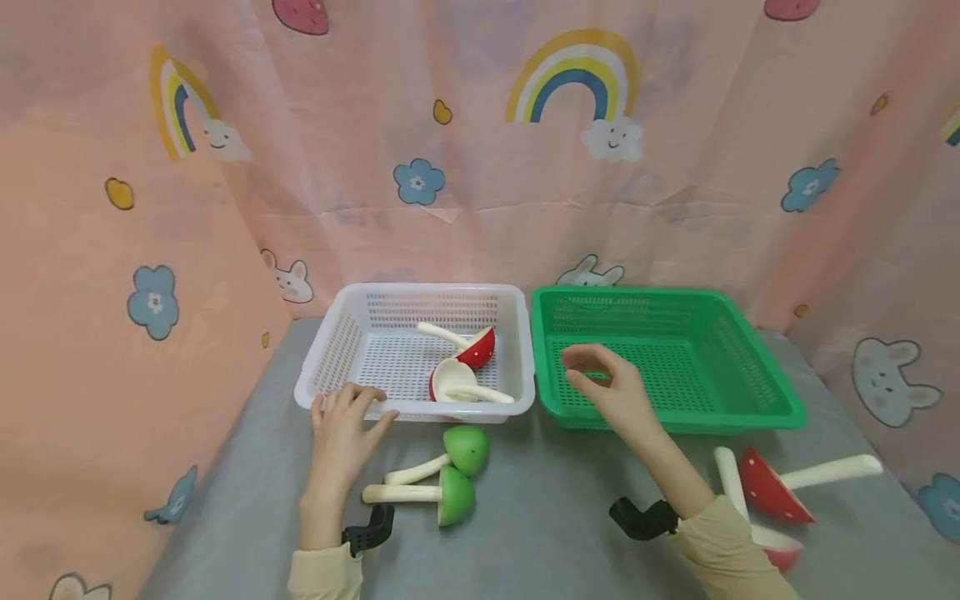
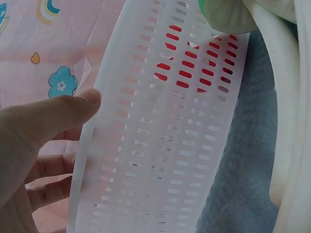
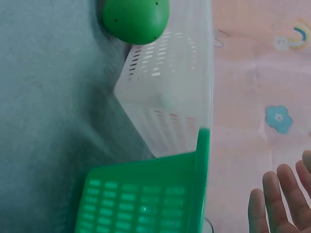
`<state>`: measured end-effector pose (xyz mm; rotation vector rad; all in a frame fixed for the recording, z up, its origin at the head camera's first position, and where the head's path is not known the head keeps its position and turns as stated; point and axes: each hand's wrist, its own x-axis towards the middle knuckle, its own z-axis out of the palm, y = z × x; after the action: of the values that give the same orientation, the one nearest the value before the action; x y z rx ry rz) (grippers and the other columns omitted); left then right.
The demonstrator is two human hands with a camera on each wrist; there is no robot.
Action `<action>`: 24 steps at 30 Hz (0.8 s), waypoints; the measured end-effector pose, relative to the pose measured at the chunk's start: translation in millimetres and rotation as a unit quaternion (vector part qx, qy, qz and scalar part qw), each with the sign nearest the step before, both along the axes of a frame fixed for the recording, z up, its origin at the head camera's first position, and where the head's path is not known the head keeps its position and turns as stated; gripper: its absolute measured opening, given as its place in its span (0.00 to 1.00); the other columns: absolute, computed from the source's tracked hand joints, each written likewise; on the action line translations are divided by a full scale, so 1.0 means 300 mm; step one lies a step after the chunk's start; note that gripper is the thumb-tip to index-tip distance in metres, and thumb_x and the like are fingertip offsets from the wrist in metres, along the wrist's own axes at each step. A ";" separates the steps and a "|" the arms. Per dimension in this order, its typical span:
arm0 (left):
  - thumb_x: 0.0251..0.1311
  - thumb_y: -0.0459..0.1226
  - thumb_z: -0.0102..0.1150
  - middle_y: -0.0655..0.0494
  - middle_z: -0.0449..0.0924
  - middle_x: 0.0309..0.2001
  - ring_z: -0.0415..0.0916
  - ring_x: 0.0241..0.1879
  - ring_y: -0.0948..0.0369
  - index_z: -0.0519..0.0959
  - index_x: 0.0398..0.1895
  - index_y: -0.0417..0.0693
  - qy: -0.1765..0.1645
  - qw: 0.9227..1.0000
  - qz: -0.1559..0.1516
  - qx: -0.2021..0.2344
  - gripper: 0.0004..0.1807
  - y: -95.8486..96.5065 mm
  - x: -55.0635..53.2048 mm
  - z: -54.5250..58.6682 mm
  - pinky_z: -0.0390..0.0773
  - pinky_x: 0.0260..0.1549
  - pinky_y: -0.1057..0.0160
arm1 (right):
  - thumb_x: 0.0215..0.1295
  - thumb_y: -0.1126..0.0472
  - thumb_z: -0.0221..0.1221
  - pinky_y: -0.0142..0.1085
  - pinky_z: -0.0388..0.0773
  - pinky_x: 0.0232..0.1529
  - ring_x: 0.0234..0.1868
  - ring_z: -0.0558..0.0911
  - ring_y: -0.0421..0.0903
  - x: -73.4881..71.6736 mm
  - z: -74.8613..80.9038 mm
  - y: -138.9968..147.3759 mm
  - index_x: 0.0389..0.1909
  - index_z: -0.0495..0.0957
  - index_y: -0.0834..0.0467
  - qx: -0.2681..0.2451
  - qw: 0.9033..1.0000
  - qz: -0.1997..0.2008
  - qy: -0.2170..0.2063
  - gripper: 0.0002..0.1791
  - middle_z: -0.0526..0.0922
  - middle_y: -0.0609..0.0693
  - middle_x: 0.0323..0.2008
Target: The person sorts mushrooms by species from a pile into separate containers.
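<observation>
My left hand is at the front left rim of the white basket, fingers loosely bent over the edge. In the left wrist view its thumb lies by the rim, other fingers behind it; whether they touch is unclear. Two red toy mushrooms with white stems lie inside. Two green toy mushrooms lie on the table in front, right of the left forearm. My right hand is over the left part of the green basket, fingers loosely curved and holding nothing.
Two more red toy mushrooms lie on the grey tabletop near the right forearm, one partly hidden by the sleeve. The baskets stand side by side. A pink patterned curtain hangs behind them and along both sides.
</observation>
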<state>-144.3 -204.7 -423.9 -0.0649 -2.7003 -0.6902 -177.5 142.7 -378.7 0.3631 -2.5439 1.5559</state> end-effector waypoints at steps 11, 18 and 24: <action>0.55 0.44 0.68 0.50 0.77 0.45 0.68 0.55 0.47 0.81 0.43 0.48 -0.004 1.000 -0.001 0.002 0.15 -0.002 -0.002 0.000 0.45 0.68 0.35 | 0.68 0.61 0.57 0.21 0.76 0.43 0.46 0.78 0.27 0.132 -0.028 0.128 0.56 0.75 0.61 -0.032 0.999 -0.028 0.032 0.17 0.80 0.35 0.47; 0.55 0.44 0.68 0.51 0.77 0.45 0.68 0.54 0.48 0.81 0.43 0.49 0.002 1.000 -0.002 0.007 0.15 -0.005 0.002 -0.004 0.45 0.68 0.36 | 0.68 0.60 0.57 0.20 0.76 0.42 0.46 0.79 0.27 0.197 -0.023 0.216 0.57 0.74 0.60 -0.007 0.997 -0.078 0.018 0.18 0.80 0.32 0.47; 0.55 0.44 0.67 0.51 0.77 0.44 0.68 0.54 0.48 0.81 0.43 0.49 0.006 1.000 -0.002 0.005 0.15 -0.004 0.000 -0.007 0.45 0.68 0.36 | 0.68 0.58 0.57 0.19 0.75 0.42 0.45 0.79 0.26 0.251 -0.023 0.308 0.59 0.74 0.57 0.023 0.995 -0.096 -0.012 0.20 0.79 0.29 0.47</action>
<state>-144.3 -206.1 -425.9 -0.0713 -2.6851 -0.7023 -102.3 235.2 -385.6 0.1015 -2.5493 1.4416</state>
